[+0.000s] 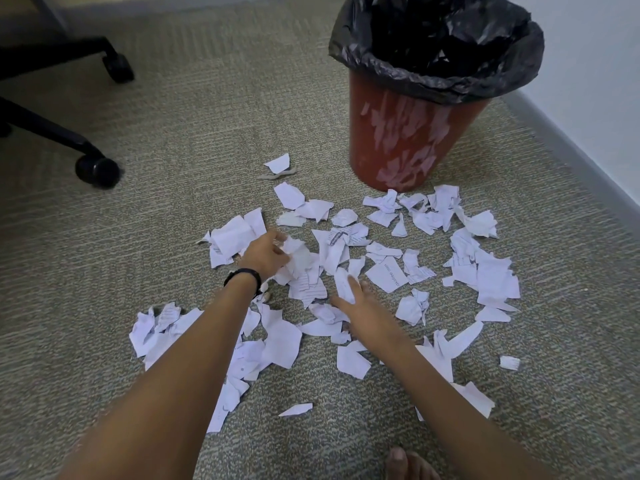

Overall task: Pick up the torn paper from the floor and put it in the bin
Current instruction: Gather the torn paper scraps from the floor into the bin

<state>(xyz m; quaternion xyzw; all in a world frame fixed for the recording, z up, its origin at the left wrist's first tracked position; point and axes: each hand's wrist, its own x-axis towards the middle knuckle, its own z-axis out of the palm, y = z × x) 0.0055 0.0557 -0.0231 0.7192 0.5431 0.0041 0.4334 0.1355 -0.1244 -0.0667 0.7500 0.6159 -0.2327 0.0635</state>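
The torn paper (386, 273) lies all over the floor (173, 140) in lots of white bits, some flat and some crumpled. Most bits sit in a wide patch in front of the bin (408, 140), and a few touch its bottom edge. Paper like this is very light and soft. It bends and crumples with no trouble and will not break. But flat bits lie tight on the carpet and are hard to lift one by one, and small bits can slip out of a handful. So I think it is best to push many bits into a heap and squeeze them from both sides. The left hand (265, 252) is in the middle of the patch, and its fingers curl round some crumpled bits. The right hand (363, 306) is near it, a bit blurry, with straight fingers lying flat on the paper, and it holds nothing. The left wrist has a black band (242, 273). The bin is red, stands upright, and has a black bag (433, 64) folded over its rim. I cannot see any paper inside. Chair legs (97, 169) with wheels stand far off to the left.
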